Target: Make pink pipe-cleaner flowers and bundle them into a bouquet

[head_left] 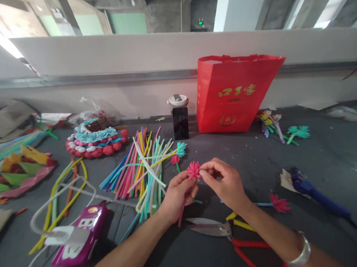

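Note:
A pink pipe-cleaner flower [193, 170] with many pointed petals is held up over the middle of the table. My left hand [180, 192] is closed around its base, and a pink stem sticks out below the fingers. On the flower's right side my right hand [223, 179] pinches at a petal with thumb and forefinger. Just behind lie a smaller red-pink flower [175, 159] on a green stem and a turquoise flower [181, 149]. Beneath my right forearm lie scissors [214, 228] with red handles, blades pointing left. Another pink flower [280, 203] rests right of that forearm.
Loose coloured pipe cleaners [137, 167] are heaped left of centre. A purple power strip [81, 237] with a white plug sits front left. At the right lies a blue glue gun [319, 195]. A red bag [234, 93] and a phone [180, 123] against a cup stand behind.

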The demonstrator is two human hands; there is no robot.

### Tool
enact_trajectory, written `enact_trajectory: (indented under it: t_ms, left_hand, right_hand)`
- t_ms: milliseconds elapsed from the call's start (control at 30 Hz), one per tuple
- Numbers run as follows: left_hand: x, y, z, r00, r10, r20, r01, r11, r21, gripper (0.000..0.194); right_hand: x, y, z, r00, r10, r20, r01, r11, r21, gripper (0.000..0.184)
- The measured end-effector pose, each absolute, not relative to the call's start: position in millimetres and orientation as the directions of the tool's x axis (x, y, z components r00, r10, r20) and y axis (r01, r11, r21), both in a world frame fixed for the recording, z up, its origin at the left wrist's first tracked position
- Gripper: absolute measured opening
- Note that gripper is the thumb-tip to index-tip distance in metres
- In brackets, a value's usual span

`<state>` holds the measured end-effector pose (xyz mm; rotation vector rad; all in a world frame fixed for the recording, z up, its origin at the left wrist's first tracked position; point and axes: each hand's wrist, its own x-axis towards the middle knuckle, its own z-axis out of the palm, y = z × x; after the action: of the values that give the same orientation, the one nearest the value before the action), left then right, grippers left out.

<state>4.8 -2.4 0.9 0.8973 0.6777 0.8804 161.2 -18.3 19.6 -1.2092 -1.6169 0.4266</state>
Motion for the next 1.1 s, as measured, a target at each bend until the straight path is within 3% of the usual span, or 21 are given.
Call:
enact_trajectory:
  t_ms: [233,567,800,1100]
  left_hand:
    - [8.4,-4.2,-0.8,0.33,0.944,-0.024,-0.3,0.129,0.945,0.032]
    - [7.8,-7.3,6.3,0.306,0.951,-0.051,-0.219,0.123,0.968,0.032]
    - [7.6,-6.6,-2.6,0.308,0.95,0.047,-0.124,-0.009,0.992,0.031]
    - [5.7,-4.4,-0.8,0.299,0.953,0.046,-0.084,-0.021,0.996,0.031]
  right_hand:
    - [161.7,-16.8,19.5,0.043,0.85,0.525,0.53,0.426,-0.733,0.009]
    - [162.9,-19.4,18.5,0.017,0.82,0.572,0.575,0.46,-0.676,0.009]
    - [161.6,-17.8,19.6,0.091,0.849,0.521,0.54,0.398,-0.742,0.011]
    - [162.0,-19.6,18.2,0.052,0.848,0.528,0.505,0.434,-0.746,0.009]
